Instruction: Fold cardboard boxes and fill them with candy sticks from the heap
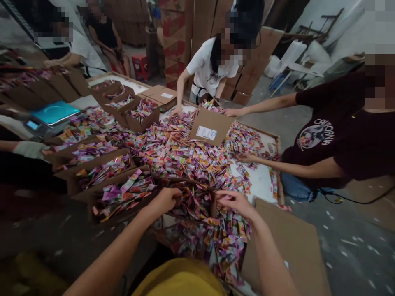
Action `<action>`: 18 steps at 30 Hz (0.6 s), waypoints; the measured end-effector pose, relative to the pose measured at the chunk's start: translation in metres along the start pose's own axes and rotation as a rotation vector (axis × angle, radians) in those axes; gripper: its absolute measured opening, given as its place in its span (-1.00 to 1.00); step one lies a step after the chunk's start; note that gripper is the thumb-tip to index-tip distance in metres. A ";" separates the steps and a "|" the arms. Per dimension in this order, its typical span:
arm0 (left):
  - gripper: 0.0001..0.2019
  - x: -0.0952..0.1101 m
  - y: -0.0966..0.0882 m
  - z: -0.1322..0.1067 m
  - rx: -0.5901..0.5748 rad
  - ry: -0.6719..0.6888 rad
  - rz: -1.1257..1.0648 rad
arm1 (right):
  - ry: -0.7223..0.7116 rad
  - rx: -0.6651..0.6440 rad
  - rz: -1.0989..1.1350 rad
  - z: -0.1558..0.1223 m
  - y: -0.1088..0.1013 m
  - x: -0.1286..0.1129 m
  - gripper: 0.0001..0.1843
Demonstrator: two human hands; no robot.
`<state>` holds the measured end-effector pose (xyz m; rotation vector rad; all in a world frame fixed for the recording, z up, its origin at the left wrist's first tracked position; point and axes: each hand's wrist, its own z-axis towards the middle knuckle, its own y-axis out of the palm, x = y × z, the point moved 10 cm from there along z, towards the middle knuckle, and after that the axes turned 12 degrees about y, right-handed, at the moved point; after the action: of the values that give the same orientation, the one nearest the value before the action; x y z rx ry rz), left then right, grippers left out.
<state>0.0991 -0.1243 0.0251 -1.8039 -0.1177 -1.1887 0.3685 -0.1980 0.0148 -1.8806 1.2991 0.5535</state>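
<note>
A cardboard box [213,204] filled with small colourful packets [194,199] stands in front of me at the table's near edge. My left hand [166,200] is at its left side, fingers bent and closed at the edge. At the opposite side, my right hand [236,202] has its fingers curled against the right wall; the fingertips are partly blurred. Loose packets [230,242] lie below my right wrist. Left of my left hand is another open box of packets [126,191], with more filled boxes behind it.
A large heap of packets [173,144] covers the table's middle. One co-worker [206,61] leans over the far side; another [314,135] reaches in from the right beside a tilted box [210,123]. A scale [54,115] stands left. Flat cardboard [286,242] lies near my right arm.
</note>
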 end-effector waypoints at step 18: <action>-0.73 -0.073 0.051 -0.104 0.499 -0.562 -0.276 | -0.047 0.659 -0.419 -0.017 -0.057 0.039 -0.37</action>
<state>0.0179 -0.2011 -0.0537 -1.6455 -0.9285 -0.7076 0.4346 -0.2242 0.0168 -1.4954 0.8674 -0.0566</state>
